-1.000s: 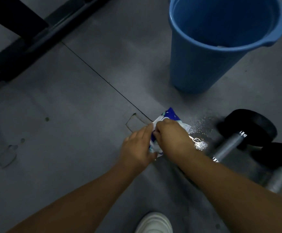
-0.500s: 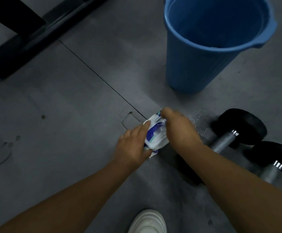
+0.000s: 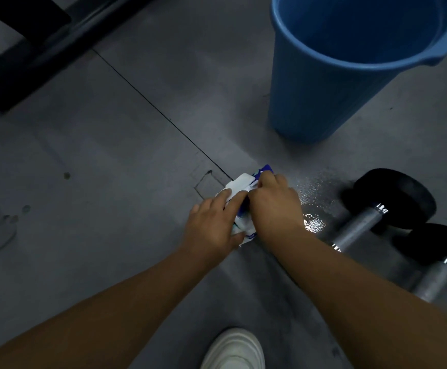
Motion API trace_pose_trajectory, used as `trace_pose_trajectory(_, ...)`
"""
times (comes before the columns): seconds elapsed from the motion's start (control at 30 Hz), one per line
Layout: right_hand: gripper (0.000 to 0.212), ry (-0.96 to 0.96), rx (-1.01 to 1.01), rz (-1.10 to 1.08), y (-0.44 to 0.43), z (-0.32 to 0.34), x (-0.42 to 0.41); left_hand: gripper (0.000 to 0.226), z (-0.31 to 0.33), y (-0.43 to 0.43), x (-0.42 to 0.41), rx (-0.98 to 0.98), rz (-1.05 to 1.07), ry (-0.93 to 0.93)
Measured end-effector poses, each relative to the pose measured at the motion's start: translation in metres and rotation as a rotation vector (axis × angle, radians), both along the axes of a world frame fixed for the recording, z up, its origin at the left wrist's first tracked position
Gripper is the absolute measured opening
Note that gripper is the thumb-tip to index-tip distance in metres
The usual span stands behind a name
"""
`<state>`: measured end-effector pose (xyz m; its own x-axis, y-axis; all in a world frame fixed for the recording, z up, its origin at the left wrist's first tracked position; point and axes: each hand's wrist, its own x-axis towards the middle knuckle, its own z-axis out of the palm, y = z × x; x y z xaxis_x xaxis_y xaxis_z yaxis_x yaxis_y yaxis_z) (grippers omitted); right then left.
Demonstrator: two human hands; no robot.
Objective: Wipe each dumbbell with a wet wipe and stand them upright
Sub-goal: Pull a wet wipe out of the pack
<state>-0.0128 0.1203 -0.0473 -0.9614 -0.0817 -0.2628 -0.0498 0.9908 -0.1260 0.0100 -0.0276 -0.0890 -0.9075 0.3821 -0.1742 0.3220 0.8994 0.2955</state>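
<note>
Left hand pins the white-and-blue plastic wipe pack on the grey floor; right hand pinches its flap (wipe unseen). Several wipes could come out together, or the flap tear.

Both hands cover most of the wet-wipe pack. The right forearm hides the near dumbbell's lower head; the frame's right edge crops the second dumbbell.

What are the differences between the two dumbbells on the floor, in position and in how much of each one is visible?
The nearer dumbbell lies closer to the hands and beside the wet patch; the farther dumbbell lies to its right, away from the patch. The nearer one shows more of its handle; the farther one is partly cut off by the forearm. Both lie flat, with black heads and grey handles.
</note>
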Motion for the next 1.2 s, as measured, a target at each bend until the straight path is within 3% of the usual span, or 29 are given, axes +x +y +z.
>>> trace_pose_trajectory(0.13, 0.02, 0.026, 0.062, 0.123, -0.003, -0.007, -0.003, 0.088, -0.004, -0.001, 0.0, 0.026, 0.016, 0.016)
trace_pose_trajectory(0.23, 0.016, 0.06, -0.015, 0.078, -0.002, -0.014, -0.008, 0.101, -0.002, 0.005, 0.003, 0.043, 0.092, -0.022)
trace_pose_trajectory(0.3, 0.021, -0.012, -0.146, 0.025, 0.004, -0.018, -0.011, 0.103, 0.0, 0.009, 0.002, -0.006, 0.105, -0.013)
trace_pose_trajectory(0.47, 0.017, -0.118, -0.489, -0.181, 0.017, -0.012, -0.017, 0.082, 0.004, 0.009, 0.002, -0.075, 0.096, 0.012)
trace_pose_trajectory(0.73, 0.021, -0.524, -1.017, -0.522, 0.033, 0.019, -0.017, 0.074, 0.003, 0.011, -0.002, -0.121, 0.083, 0.126)
trace_pose_trajectory(0.83, 0.017, -0.46, -0.917, -0.494, 0.031, 0.027, -0.014, 0.073, 0.005, 0.011, -0.004, -0.108, 0.066, 0.114)
trace_pose_trajectory(0.93, 0.028, -0.307, -0.631, -0.239, 0.026, 0.018, -0.017, 0.072, 0.009, 0.011, -0.006, -0.097, 0.066, 0.092)
trace_pose_trajectory(1.0, 0.014, -0.245, -0.469, -0.086, 0.024, 0.013, -0.02, 0.07, 0.008, 0.011, -0.005, -0.093, 0.061, 0.124)
trace_pose_trajectory(1.1, 0.004, -0.148, -0.539, -0.152, 0.025, 0.01, -0.018, 0.069, 0.004, 0.011, -0.006, -0.144, 0.06, 0.138)
trace_pose_trajectory(1.2, 0.014, -0.155, -0.73, -0.33, 0.025, 0.013, -0.016, 0.068, 0.002, 0.011, -0.006, -0.17, 0.061, 0.148)
